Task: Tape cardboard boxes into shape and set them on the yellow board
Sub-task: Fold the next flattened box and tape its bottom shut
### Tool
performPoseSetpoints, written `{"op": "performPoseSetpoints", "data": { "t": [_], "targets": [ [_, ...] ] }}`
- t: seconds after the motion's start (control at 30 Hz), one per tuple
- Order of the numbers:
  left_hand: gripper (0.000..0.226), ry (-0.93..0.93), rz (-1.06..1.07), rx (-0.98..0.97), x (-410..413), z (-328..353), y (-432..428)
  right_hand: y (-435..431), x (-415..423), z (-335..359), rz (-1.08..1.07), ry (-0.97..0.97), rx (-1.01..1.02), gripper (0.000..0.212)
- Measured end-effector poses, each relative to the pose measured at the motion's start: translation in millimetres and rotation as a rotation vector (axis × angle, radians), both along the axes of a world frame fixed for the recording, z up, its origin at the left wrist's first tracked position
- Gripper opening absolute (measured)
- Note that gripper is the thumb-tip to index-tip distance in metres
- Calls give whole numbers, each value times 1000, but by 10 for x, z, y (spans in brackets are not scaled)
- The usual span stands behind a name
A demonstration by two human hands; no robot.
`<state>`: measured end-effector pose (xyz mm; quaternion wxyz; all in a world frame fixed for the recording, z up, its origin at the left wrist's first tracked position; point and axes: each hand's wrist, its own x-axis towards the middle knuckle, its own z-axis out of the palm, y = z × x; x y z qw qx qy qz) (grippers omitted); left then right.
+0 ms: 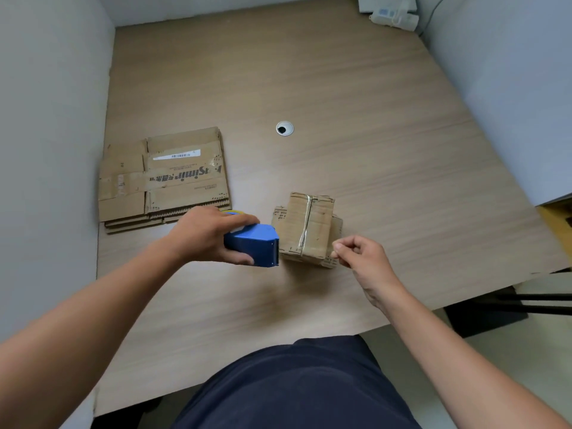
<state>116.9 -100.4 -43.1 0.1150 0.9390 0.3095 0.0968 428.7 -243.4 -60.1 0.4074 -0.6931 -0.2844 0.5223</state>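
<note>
Centre frame, the left hand [205, 235] grips a blue tape dispenser [252, 245] just beside a taped cardboard box [309, 227]. The right hand [362, 258] pinches with curled fingers at the box's lower right corner. I cannot tell whether it holds anything.

Blue dispenser [252, 247], brown box [308, 230], possibly yellow roll [231, 211]

Both arms in frame, bare, reaching forward from the bottom corners. Left forearm [93, 305] angles up and right, wrist straight. Left hand [207, 235] is back-up, fingers wrapped over the top of a blue tape dispenser [252, 246], thumb underneath on the near side: firm grip. Right forearm [448, 345] angles up and left. Right hand [362, 258] has fingers curled in, thumb tip against index tip in a pinch. Can't tell if anything is between them. Hands are apart, not touching.
</note>
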Motion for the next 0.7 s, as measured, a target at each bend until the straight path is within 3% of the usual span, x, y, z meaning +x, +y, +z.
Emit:
{"op": "performPoseSetpoints", "data": {
  "t": [0.2,0.37,0.7],
  "targets": [
    [75,155,62,-281,-58,56,37,-190,-217,-52,-88,8,-29,7],
    [83,251,50,-312,68,13,78,-206,-230,-128,-122,-47,-70,8],
    [98,260,54,-343,107,-70,131,-168,-256,-228,-93,-160,-68,10]
  ]
}}
